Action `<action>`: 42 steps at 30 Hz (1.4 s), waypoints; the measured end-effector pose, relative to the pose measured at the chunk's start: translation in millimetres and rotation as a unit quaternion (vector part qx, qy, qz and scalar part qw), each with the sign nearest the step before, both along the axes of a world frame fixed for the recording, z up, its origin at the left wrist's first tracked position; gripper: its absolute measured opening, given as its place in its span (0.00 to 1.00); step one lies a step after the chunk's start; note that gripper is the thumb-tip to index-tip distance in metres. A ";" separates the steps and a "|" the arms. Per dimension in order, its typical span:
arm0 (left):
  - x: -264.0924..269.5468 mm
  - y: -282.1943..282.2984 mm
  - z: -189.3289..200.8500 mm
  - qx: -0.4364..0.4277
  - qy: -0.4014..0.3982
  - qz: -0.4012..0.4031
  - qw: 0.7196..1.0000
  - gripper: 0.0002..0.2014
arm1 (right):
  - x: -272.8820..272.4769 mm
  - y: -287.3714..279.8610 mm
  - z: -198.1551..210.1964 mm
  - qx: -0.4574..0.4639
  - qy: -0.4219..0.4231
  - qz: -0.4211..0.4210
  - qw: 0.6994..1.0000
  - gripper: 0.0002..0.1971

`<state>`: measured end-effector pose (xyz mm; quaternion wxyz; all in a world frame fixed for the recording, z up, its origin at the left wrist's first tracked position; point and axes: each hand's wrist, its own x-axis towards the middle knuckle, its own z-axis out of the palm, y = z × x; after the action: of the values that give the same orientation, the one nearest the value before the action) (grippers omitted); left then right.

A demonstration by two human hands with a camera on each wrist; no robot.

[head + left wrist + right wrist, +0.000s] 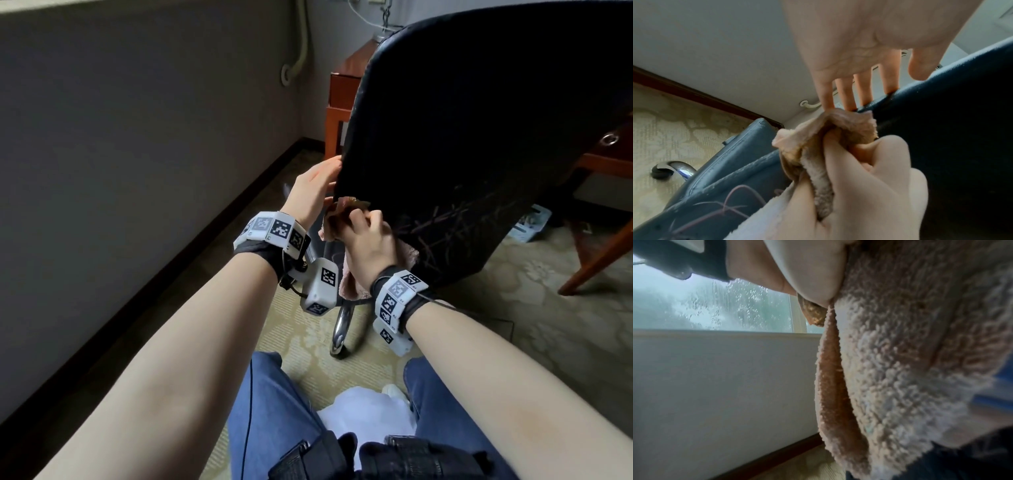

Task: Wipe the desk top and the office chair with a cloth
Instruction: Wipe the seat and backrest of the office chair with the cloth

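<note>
The black office chair [462,120] has its scuffed backrest turned towards me. My right hand [366,233] grips a bunched pink cloth [347,282] and presses it against the backrest's lower left corner. In the left wrist view the right hand [869,186] squeezes the soiled cloth [838,123] against the chair [941,146]. My left hand [318,181] is at the backrest's left edge just above; its straight fingers [846,94] reach past the edge. The cloth [900,353] fills the right wrist view. The wooden desk [346,82] stands behind the chair.
A grey wall with a dark skirting board [205,240] runs close on the left. The chair's chrome leg [342,325] and a castor [660,173] rest on patterned carpet. A white box [529,222] lies on the floor under the desk. My knees are at the bottom.
</note>
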<state>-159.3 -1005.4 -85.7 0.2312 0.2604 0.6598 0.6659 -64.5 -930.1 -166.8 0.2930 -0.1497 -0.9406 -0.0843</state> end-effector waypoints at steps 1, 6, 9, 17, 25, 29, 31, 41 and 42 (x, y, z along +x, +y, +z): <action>-0.4 -0.3 -2.7 -0.011 0.024 0.003 1.000 0.22 | 0.0 -1.4 1.0 0.017 -0.032 -0.007 0.999 0.15; -3.1 5.5 -11.7 -0.034 0.128 0.047 0.990 0.17 | 9.1 -2.8 -10.9 0.061 -0.221 -0.023 0.973 0.11; -2.0 10.1 -12.1 -0.079 0.195 0.060 0.976 0.15 | 14.0 3.0 -15.0 0.025 -0.266 0.008 0.964 0.13; 8.5 20.2 -23.2 -0.041 0.198 0.110 0.973 0.16 | 41.9 26.8 -7.5 -0.076 0.009 0.045 0.996 0.16; 13.9 29.0 -31.7 0.014 0.208 0.140 0.968 0.20 | 42.8 66.6 35.9 -0.049 0.255 0.001 0.966 0.12; 4.6 30.5 -37.6 0.017 0.243 0.144 0.959 0.18 | 26.9 68.3 37.8 -0.059 0.255 -0.024 0.965 0.12; 3.6 32.0 -41.4 0.020 0.243 0.153 0.958 0.18 | 23.5 64.1 31.1 -0.067 0.249 -0.027 0.966 0.13; 1.0 40.1 -50.6 0.031 0.241 0.180 0.953 0.19 | 22.7 38.8 -15.2 -0.181 0.052 -0.040 0.981 0.10; 0.4 40.4 -50.9 0.030 0.242 0.181 0.953 0.19 | 23.3 35.9 -17.1 -0.199 0.018 -0.043 0.979 0.10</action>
<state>-158.9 -965.0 -136.6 -0.0674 0.2969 0.7115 0.6333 -41.2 -894.1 -184.0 0.2702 -0.2466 -0.9259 0.0943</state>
